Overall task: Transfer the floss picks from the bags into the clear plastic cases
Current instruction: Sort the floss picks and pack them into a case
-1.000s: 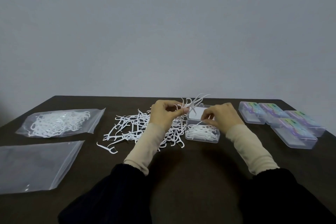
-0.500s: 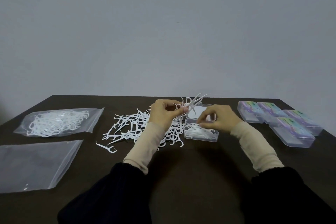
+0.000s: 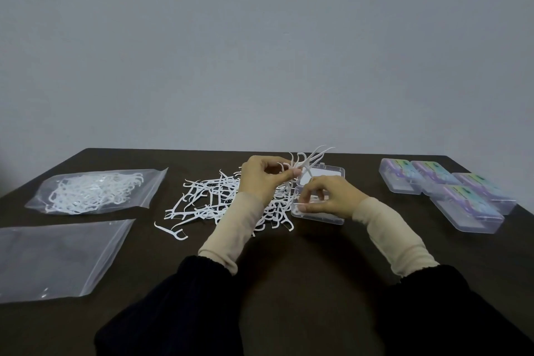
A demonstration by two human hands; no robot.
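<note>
Picks (image 3: 307, 159) fan from the pinching left hand (image 3: 264, 179), tips toward one o'clock; right hand (image 3: 329, 196) pinches one over the open case (image 3: 319, 215).

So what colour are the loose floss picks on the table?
White, the whole pile of floss picks; the head view shows it best against the dark table.

A dark brown bench (image 3: 289, 283) with a matte top fills the lower view. Behind its far edge rises a plain pale grey wall (image 3: 260, 52).
</note>
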